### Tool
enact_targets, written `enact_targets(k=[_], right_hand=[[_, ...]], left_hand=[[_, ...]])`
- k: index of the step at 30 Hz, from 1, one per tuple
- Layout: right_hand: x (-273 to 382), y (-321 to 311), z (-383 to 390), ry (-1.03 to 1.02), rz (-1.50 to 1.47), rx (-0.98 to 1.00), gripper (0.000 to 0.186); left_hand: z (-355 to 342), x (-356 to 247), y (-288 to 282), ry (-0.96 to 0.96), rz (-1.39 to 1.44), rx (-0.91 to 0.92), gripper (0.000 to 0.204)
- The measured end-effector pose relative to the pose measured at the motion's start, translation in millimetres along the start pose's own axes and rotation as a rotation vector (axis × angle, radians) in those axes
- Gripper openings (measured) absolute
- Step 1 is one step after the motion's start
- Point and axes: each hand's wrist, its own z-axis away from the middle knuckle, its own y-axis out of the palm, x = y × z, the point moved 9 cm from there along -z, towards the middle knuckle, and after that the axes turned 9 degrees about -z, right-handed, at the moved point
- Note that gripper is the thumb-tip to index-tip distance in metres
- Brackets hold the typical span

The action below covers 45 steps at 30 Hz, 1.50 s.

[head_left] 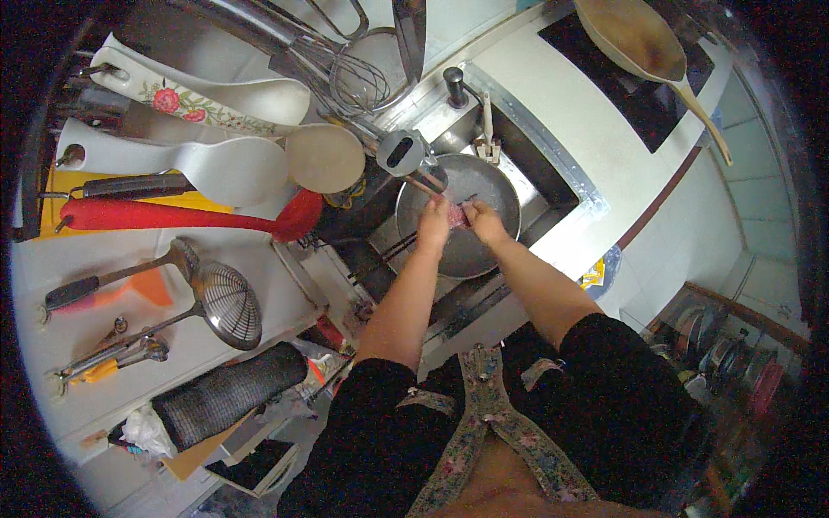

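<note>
Cloth [456, 216] runs crosswise between the hands [433, 224].

A red ladle [298, 217] and metal skimmer [231, 304] hang at left, a tan pan [635, 36] upper right.

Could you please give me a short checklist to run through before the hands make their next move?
1. Both hands on the small pinkish-red soft-looking piece: ok; the left hand and right hand hold it between them.
2. Piece above the wide round grey metal bowl: ok; it appears over the opening.
3. Bowl within the rectangular dark-walled steel sink: ok.
4. Water in the bowl: cannot tell; the surface is too grainy.
5. Long-handled tan frying pan away from the hands: ok; it is over by the black flat cooktop.
6. What the piece is made of: cannot tell; fingers cover much of it.
</note>
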Motion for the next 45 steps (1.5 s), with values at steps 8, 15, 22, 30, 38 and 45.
enact_targets(k=[8,15,22,30,38,45], right_hand=[[49.9,24.2,18.2,-0.391,0.686,-0.036,0.026],[102.4,29.9,58.7,-0.635,0.627,0.266,0.017],[62.1,14.1,27.8,-0.348,1.121,0.222,0.031],[52.6,57.3,41.6,-0.173,1.310,0.684,0.036],[75.1,82.1,45.7,-0.501,1.346,0.755,0.031],[58.2,61.9,21.9,-0.269,1.366,0.620,0.025]], left_hand=[[5.5,18.2,30.5,0.024,0.093,-0.087,0.048],[-2.0,56.6,26.3,-0.440,0.538,0.040,0.032],[49.3,-34.7,14.6,0.204,-0.261,-0.159,0.040],[92.8,-84.7,60.8,0.704,-0.321,0.216,0.030],[-28.8,-23.4,18.6,0.202,-0.719,0.286,0.048],[-5.2,-24.9,28.9,0.275,-0.566,0.178,0.050]])
